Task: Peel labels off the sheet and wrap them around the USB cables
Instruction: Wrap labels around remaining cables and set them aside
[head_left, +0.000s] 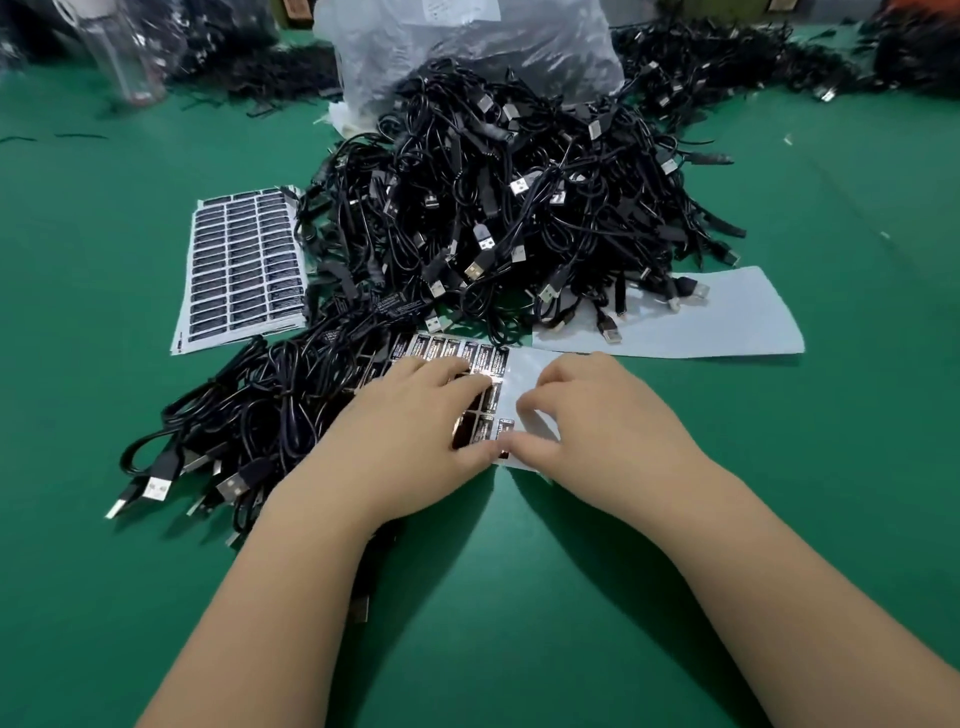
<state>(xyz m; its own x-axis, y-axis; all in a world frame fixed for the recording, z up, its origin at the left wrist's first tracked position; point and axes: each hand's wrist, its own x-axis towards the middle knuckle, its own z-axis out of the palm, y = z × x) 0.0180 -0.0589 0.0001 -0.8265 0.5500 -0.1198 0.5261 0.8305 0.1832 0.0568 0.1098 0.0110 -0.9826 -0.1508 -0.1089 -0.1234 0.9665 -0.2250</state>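
Green counter (779, 493) with both hands working one label sheet (535, 374) right in the middle. That sheet is mostly bare glossy backing on its right side, with glossy black labels (470, 356) carrying tiny white print left on its left part, a row along the far edge and a few more nearer the person. Left hand (415, 431) lies flat over the sheet's left part, fingers pretty straight and pressing down on the labels. Right hand (587, 415) is on the bare part with fingers curled, thumb and fingertips pinched together right at the edge of the labels; it's blurry there, so can't tell if it's got a label or just the backing. Black USB cables are everywhere: a big tangled heap (519, 208) behind the sheet with silver plugs sticking out, and a smaller bundle (249, 405) just left of the left hand, some of these with dark printed labels already round them, plugs pointing at the near-left. A stack of full sheets (244, 265) sits at the left of the heap, rows of black labels on white. An empty backing sheet (727, 322) lies right of the heap, partly under the cables. Behind it all there's a clear plastic bag (467, 47), with more cable piles (727, 57) along the far edge.
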